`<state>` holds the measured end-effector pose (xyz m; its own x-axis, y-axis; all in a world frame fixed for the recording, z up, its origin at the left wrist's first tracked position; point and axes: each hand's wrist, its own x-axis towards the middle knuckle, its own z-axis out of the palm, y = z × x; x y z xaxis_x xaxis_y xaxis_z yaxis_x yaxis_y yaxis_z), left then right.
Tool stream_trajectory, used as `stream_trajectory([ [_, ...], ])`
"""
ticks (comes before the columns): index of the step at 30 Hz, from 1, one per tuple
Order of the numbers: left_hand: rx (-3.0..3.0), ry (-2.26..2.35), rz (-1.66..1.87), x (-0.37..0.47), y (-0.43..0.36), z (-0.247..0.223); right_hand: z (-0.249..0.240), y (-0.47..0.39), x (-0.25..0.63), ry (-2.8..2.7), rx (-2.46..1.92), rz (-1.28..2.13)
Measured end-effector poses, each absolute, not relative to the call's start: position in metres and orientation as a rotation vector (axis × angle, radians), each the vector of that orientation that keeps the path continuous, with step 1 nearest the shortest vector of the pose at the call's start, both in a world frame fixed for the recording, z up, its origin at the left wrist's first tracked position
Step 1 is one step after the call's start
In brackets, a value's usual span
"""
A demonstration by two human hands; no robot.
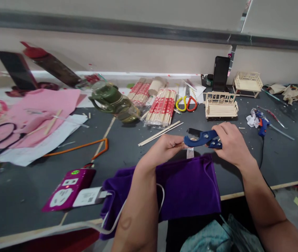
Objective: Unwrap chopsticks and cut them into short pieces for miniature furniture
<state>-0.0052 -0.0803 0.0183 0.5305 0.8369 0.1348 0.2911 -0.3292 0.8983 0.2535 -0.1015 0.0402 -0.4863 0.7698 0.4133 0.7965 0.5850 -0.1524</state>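
Note:
My right hand is wrapped round the handles of a blue pipe cutter with a dark blade. The cutter's hooked jaw points left, towards my left hand. There my fingers are pinched together right at the jaw; what they hold is mostly hidden, with only a small pale bit showing. Beneath both hands lies a folded purple cloth with a white tag. Behind the left hand rest a few thin wooden sticks, and beyond the cutter stands a small bench made of sticks.
Packs of chopsticks, scissors and a green bottle lie at the back. A second stick bench stands near a phone. A glue gun is at right. A purple power strip with a white cable sits at left.

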Motion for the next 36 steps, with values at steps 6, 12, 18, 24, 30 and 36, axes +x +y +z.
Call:
stream_trajectory([
  [6,2.021,0.915,0.715,-0.007,-0.083,0.025,0.043,-0.105,0.256,-2.432,-1.261,-0.13],
  [12,2.082,0.962,0.695,-0.005,-0.087,0.029,0.041,-0.109,0.257,-2.429,-1.261,-0.168],
  [18,2.096,0.981,0.696,-0.006,-0.088,0.028,0.04,-0.11,0.257,-2.433,-1.29,-0.215],
  [24,2.077,1.001,0.683,-0.006,-0.088,0.029,0.038,-0.108,0.26,-2.438,-1.283,-0.225],
  [30,2.102,1.015,0.697,-0.006,-0.086,0.028,0.027,-0.108,0.258,-2.391,-1.271,-0.162],
  [36,1.791,1.163,0.946,-0.006,-0.079,0.018,0.022,-0.104,0.247,-2.251,-1.263,-0.032],
])
